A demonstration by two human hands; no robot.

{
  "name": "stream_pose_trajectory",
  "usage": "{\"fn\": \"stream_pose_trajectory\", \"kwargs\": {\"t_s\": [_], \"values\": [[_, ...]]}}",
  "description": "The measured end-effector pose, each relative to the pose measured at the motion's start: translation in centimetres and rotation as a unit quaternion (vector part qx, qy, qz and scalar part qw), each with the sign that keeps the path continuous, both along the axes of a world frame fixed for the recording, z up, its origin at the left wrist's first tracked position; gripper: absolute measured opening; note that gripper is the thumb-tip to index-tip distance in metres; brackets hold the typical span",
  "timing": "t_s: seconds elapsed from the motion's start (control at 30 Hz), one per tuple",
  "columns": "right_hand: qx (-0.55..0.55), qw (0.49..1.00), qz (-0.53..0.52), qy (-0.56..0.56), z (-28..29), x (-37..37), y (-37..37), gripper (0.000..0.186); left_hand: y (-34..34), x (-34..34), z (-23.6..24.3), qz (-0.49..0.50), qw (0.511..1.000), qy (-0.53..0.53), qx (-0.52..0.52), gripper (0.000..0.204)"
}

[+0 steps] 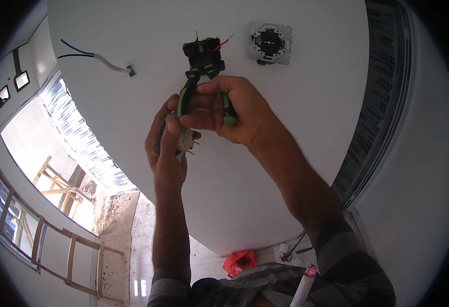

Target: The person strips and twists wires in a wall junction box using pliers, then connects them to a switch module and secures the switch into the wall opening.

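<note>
In my right hand (242, 110) is a pair of pliers (184, 97) with black and green handles, my fingers between the spread handles. Their jaws point up at the lower edge of a black wall box (196, 50); whether they grip anything there is hard to make out. A red wire (219, 46) with a bare end sticks out of this box. Just below, my left hand (167, 143) is closed around a pale wall-fitting insert (185, 142) with metal prongs, its far side hidden by the fingers. The left fingertips come close to the pliers' handle.
Right of the box, a socket insert with a metal frame (270, 43) is mounted on the white wall. A grey cable (109, 64) with blue and black wires protrudes at left. Below lie a red bag (239, 262) and small tools. A wooden ladder (71, 258) appears at lower left, a lit cigarette (302, 290) at the bottom.
</note>
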State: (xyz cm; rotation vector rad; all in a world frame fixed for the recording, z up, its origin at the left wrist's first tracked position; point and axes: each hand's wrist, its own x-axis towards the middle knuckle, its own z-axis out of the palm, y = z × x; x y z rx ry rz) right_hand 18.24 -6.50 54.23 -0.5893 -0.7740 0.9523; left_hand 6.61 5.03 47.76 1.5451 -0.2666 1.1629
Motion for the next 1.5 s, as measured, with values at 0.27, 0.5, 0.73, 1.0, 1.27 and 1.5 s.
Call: {"fn": "stream_pose_trajectory", "kwargs": {"t_s": [0.27, 0.5, 0.73, 1.0, 1.27, 1.5], "values": [[-0.003, 1.0, 0.014, 0.017, -0.7, 0.6, 0.2, 0.023, -0.7, 0.3, -0.2, 0.031, 0.999, -0.033, -0.001, 0.07], [-0.034, 0.999, 0.014, 0.019, -0.2, 0.8, -0.1, 0.024, -0.8, 0.1, 0.1, 0.079, 0.996, -0.016, 0.034, 0.064], [-0.051, 0.998, -0.024, -0.002, -0.1, 0.5, 0.0, 0.029, -1.6, 0.2, 0.6, 0.097, 0.993, -0.032, 0.064, 0.054], [-0.011, 1.0, -0.02, -0.013, -0.5, 1.3, -0.1, 0.03, -2.6, 1.0, 0.4, 0.148, 0.983, -0.044, 0.096, 0.051], [-0.007, 0.996, -0.034, -0.084, -0.6, 2.4, 0.5, 0.028, -1.3, 2.2, -0.4, 0.154, 0.978, -0.074, 0.121, 0.052], [0.0, 0.995, -0.019, -0.096, -0.7, 3.7, 0.4, 0.031, -2.2, 2.5, -0.2, 0.167, 0.974, -0.063, 0.14, 0.053]]}}
